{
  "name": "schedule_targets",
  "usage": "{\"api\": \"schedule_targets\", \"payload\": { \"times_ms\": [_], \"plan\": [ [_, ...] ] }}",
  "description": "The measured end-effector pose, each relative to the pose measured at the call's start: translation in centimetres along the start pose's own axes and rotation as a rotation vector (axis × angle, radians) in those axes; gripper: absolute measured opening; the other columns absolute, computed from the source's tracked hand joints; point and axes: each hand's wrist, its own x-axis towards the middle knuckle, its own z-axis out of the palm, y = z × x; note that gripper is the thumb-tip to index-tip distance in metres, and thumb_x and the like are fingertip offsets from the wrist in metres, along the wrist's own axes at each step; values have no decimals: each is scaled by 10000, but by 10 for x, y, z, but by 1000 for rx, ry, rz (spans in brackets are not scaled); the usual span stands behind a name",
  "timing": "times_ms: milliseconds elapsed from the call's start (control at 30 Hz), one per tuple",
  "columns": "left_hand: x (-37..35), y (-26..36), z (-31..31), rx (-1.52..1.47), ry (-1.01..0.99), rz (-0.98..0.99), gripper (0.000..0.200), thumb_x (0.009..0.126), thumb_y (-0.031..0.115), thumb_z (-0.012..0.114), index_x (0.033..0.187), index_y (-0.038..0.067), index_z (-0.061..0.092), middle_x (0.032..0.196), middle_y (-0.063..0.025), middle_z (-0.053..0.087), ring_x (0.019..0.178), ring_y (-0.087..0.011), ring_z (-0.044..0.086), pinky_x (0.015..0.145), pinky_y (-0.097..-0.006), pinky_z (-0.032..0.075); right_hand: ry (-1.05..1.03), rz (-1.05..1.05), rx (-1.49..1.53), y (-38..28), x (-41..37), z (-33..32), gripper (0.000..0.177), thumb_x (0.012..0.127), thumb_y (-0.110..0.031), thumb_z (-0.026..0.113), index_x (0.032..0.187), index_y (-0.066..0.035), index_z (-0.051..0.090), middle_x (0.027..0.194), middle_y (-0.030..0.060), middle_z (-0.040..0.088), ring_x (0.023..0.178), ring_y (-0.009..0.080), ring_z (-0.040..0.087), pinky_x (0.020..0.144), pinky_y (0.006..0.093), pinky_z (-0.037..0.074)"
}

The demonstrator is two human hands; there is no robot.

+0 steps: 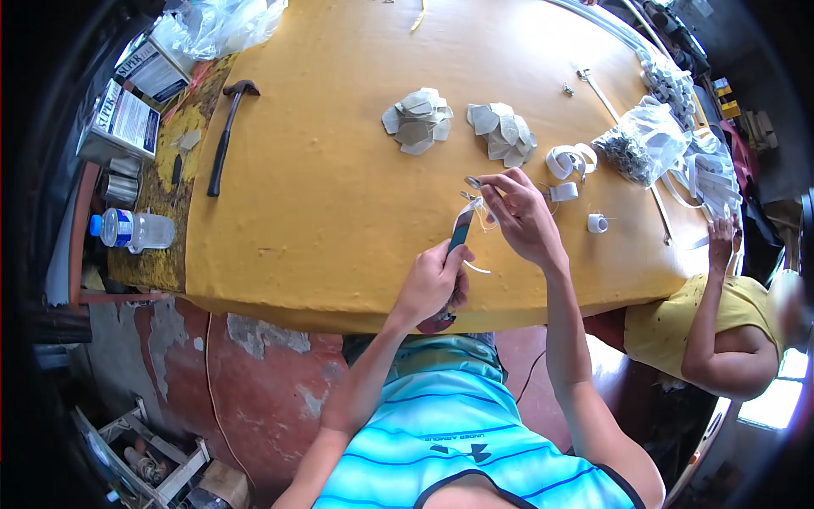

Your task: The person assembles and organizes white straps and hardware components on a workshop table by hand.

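Observation:
My left hand is closed around a narrow teal and dark strap-like piece, held upright over the table's near edge. A red and dark end of what it holds shows below the fist. White material and loose threads are at the strap's upper tip, beside a small metal fitting. My right hand is just right of that tip, thumb and fingers pinching a small shiny metal piece. Beyond the hands lie two piles of pale flat cut pieces, one left and one right.
A hammer lies left on the yellow table cover, near metal cans and a plastic bottle. White band rolls, a thread spool and a bag of metal bits are right. Another person sits there.

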Motion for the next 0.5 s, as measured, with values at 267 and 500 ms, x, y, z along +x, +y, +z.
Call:
{"api": "schedule_targets", "payload": {
  "times_ms": [267,500],
  "plan": [
    [22,9,11,-29,-45,-73,352,1048,308,434,1029,-16,572,613,-48,584,495,-135,604,477,-280,494,-30,1,-34,-1,-2,-4,247,990,-226,565,1125,-39,655,972,93,529,688,153,625,646,286,507],
    [34,11,8,-40,-43,-14,349,1053,290,416,1031,-26,564,613,-62,583,487,-144,611,460,-280,500,65,-19,79,13,-18,6,189,978,-92,555,1130,-85,668,1024,77,555,856,153,618,729,303,532]
  ]
}}
